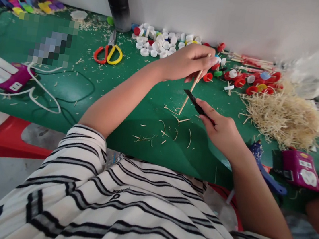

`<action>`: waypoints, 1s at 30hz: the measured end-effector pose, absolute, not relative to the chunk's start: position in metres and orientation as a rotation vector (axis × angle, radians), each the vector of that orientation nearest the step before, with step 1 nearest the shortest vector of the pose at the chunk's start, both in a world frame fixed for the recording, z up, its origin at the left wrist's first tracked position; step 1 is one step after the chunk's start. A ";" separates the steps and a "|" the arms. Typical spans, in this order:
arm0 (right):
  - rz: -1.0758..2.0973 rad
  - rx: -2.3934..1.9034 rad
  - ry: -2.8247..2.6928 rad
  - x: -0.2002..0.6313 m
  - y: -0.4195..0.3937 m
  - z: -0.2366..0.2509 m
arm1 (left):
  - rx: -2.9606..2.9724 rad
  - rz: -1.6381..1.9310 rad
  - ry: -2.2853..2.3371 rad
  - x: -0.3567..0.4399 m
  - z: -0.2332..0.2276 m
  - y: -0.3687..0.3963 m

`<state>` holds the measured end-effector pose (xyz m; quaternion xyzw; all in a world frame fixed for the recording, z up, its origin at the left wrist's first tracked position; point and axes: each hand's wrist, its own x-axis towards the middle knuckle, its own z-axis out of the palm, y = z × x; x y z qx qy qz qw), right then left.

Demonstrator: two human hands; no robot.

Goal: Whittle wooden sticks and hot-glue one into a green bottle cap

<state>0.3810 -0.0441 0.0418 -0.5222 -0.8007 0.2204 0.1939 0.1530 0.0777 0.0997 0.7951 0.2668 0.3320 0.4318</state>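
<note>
The wooden stick stands pinched at its top in your left hand; below that grip, your right hand presses a black knife against it.

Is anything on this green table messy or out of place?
Yes. Thin pale wood shavings lie scattered on the green table under the thin wooden stick held by the left hand; the right hand holds a black knife against it. A bigger straw-coloured heap of shavings sits to the right.
</note>
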 end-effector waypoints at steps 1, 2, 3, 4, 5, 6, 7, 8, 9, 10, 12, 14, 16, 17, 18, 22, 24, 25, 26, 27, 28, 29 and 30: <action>0.615 -1.464 -2.244 0.381 -0.044 0.042 | 1.991 0.817 0.668 0.151 0.101 0.079; 0.610 -1.458 -2.242 0.381 -0.044 0.041 | 2.003 0.817 0.674 0.149 0.101 0.079; 0.606 -1.450 -2.242 0.382 -0.045 0.041 | 2.016 0.821 0.679 0.149 0.102 0.080; 0.603 -1.441 -2.241 0.382 -0.045 0.040 | 2.028 0.827 0.690 0.148 0.102 0.081; 0.606 -1.434 -2.238 0.382 -0.045 0.038 | 2.035 0.833 0.708 0.148 0.102 0.081; 0.610 -1.429 -2.230 0.383 -0.044 0.037 | 2.035 0.833 0.737 0.148 0.103 0.081; 0.617 -1.425 -2.217 0.383 -0.044 0.035 | 2.030 0.825 0.782 0.148 0.103 0.081; 0.625 -1.419 -2.201 0.384 -0.044 0.033 | 2.016 0.811 0.842 0.148 0.104 0.080; 0.637 -1.412 -2.183 0.385 -0.044 0.031 | 1.997 0.795 0.909 0.147 0.105 0.079; 0.646 -1.404 -2.169 0.385 -0.044 0.030 | 1.976 0.780 0.968 0.147 0.105 0.079; 0.656 -1.394 -2.159 0.387 -0.044 0.028 | 1.940 0.767 1.022 0.147 0.106 0.078; 0.656 -1.399 -2.166 0.389 -0.044 0.027 | 1.916 0.785 1.017 0.147 0.107 0.077; 0.645 -1.411 -2.172 0.390 -0.045 0.027 | 1.885 0.800 1.042 0.148 0.107 0.077; 0.641 -1.418 -2.175 0.391 -0.045 0.027 | 1.864 0.803 1.074 0.149 0.107 0.076; 0.635 -1.423 -2.177 0.391 -0.045 0.027 | 1.843 0.802 1.108 0.150 0.107 0.076; 0.599 -1.438 -2.189 0.389 -0.046 0.031 | 1.809 0.814 1.115 0.152 0.108 0.075; 0.570 -1.455 -2.199 0.385 -0.047 0.035 | 1.808 0.817 1.112 0.152 0.109 0.075; 0.553 -1.465 -2.204 0.383 -0.048 0.037 | 1.805 0.814 1.128 0.152 0.110 0.075; 0.536 -1.479 -2.212 0.381 -0.048 0.039 | 1.800 0.808 1.151 0.151 0.110 0.075; 0.517 -1.496 -2.220 0.378 -0.048 0.041 | 1.798 0.804 1.170 0.151 0.110 0.075; 0.496 -1.510 -2.227 0.376 -0.049 0.043 | 1.799 0.803 1.179 0.151 0.111 0.075; 0.478 -1.520 -2.236 0.374 -0.048 0.043 | 1.806 0.804 1.178 0.152 0.111 0.075; 0.464 -1.526 -2.245 0.372 -0.048 0.044 | 1.819 0.811 1.169 0.152 0.111 0.076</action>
